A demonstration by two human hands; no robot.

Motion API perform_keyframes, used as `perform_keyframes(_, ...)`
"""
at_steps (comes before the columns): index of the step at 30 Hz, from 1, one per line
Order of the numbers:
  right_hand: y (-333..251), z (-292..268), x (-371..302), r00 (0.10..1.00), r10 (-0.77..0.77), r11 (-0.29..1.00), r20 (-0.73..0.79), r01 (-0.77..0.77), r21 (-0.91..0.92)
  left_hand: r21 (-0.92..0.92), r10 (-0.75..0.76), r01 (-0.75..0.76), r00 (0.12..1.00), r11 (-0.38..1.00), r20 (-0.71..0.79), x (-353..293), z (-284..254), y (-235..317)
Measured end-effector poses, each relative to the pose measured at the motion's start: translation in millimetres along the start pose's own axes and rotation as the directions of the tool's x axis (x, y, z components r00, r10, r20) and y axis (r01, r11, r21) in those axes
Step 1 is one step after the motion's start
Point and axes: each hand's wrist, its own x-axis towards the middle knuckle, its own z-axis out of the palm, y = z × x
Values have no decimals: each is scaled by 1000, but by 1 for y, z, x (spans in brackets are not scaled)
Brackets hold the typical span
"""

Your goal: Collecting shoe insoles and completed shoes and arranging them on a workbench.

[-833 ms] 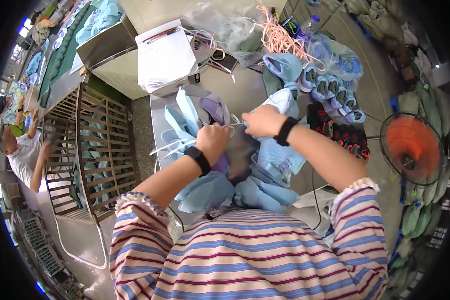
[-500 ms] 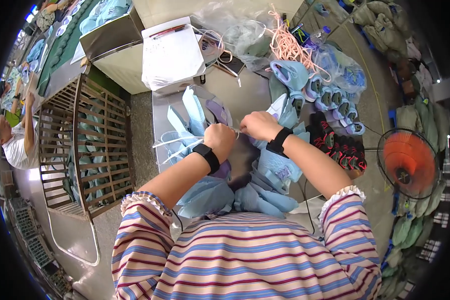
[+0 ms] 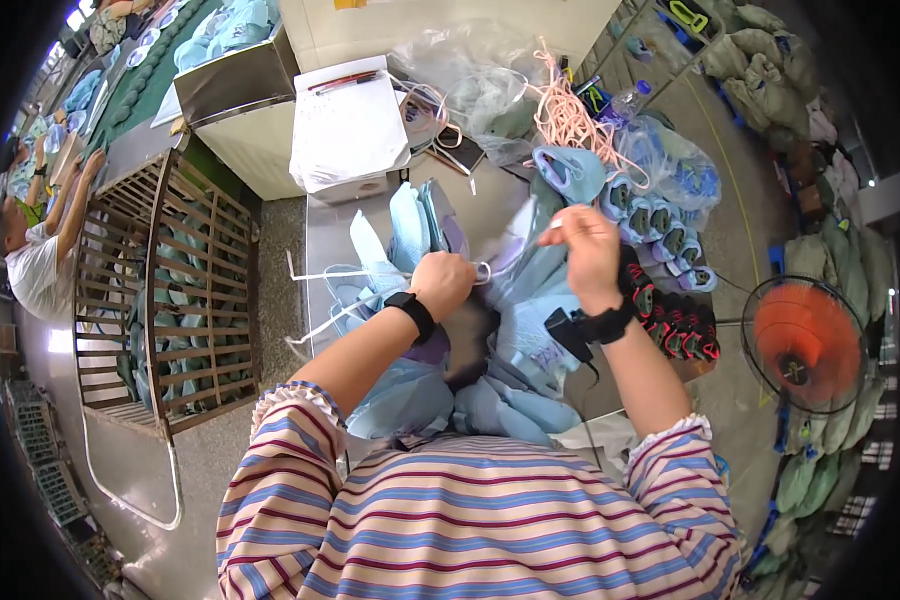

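Above the pile of pale blue shoe uppers (image 3: 530,300) on the metal table (image 3: 325,235), the left hand (image 3: 442,285) is closed in a fist around a white lace (image 3: 370,272), while the right hand (image 3: 588,245) pinches its other end, seemingly to keep it taut. The lace runs roughly left to right.

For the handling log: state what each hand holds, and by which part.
Both hands grip white lace: left hand mid-length, right hand by its end, above a light-blue shoe upper.
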Motion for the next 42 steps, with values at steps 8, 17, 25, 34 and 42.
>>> perform_keyframes(8,1,-2,-8,975,218,966,-35,-210,150,-532,-280,105,925,840,-259,-2,8,-24)
perform_keyframes(17,21,-32,14,951,305,936,-44,-308,-171,-279,-162,42,891,959,-423,-14,-26,-57)
perform_keyframes(25,70,104,8,821,301,667,485,182,-723,104,-4,43,939,994,-344,-13,-53,-68)
perform_keyframes(34,118,65,13,984,145,869,99,-79,-489,-313,-48,-5,986,950,-161,-25,-30,-52)
perform_keyframes(42,-96,135,36,921,-321,922,222,357,-149,-207,-172,159,984,965,-47,-15,-3,-57)
